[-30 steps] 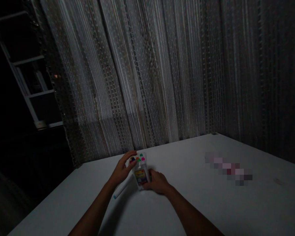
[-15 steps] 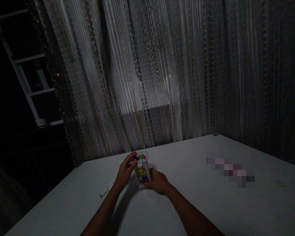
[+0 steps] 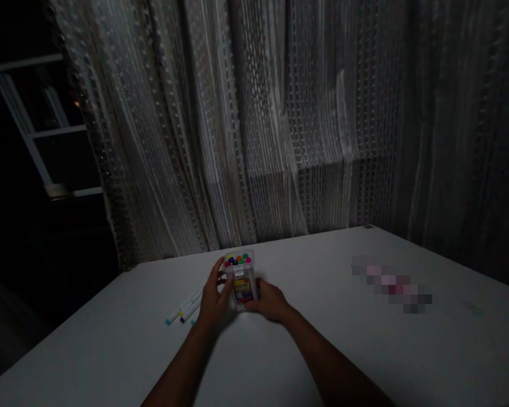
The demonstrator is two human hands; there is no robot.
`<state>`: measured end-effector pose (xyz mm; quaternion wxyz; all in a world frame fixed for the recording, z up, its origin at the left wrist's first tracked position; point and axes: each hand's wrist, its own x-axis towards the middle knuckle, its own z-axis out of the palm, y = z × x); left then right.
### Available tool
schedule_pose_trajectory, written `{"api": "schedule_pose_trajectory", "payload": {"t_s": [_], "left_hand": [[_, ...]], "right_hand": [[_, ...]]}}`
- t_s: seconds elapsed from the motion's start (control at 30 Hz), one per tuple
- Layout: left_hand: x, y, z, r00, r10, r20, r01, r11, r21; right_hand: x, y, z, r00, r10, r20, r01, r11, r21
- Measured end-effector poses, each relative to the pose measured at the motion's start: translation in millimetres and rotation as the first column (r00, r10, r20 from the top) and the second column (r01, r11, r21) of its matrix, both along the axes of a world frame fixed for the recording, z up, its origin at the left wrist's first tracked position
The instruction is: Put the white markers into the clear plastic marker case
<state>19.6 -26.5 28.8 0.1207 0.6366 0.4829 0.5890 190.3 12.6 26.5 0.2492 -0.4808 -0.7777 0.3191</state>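
Observation:
A clear plastic marker case (image 3: 242,288) stands upright on the white table, a printed label on its front. Several markers (image 3: 238,260) with coloured caps show at its top. My left hand (image 3: 214,291) is curved round the case's left side, thumb at the front. On the opposite side my right hand (image 3: 269,299) grips the lower part, its thumb across the front near the bottom. Left of my left hand, loose white markers (image 3: 190,305) with blue, yellow and purple ends lie on the table, partly hidden by that hand and wrist.
The white table (image 3: 322,350) runs back to a hanging striped curtain (image 3: 258,124). A pixelated pinkish item (image 3: 390,282) lies on the right part of the table. At the left is a dark window frame (image 3: 59,131). The light is dim.
My left hand has moved down from the marker tops to the case's side. More of the loose markers show beside it. My right hand keeps its hold. The camera view has shifted slightly.

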Motion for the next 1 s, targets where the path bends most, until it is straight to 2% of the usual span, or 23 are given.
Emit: {"api": "schedule_pose_trajectory", "payload": {"t_s": [0.2,1.0], "left_hand": [[-5.7,-4.7,2.3,0.996,-0.082,0.042,0.085,0.993,-0.081],[-7.8,-5.5,-0.4,0.995,-0.092,0.045,0.095,0.992,-0.077]], "right_hand": [[-1.9,0.7,-0.6,1.0,0.015,0.023,-0.015,1.0,0.004],[-4.4,1.2,-2.5,1.0,0.011,-0.001,-0.011,1.0,0.011]]}}
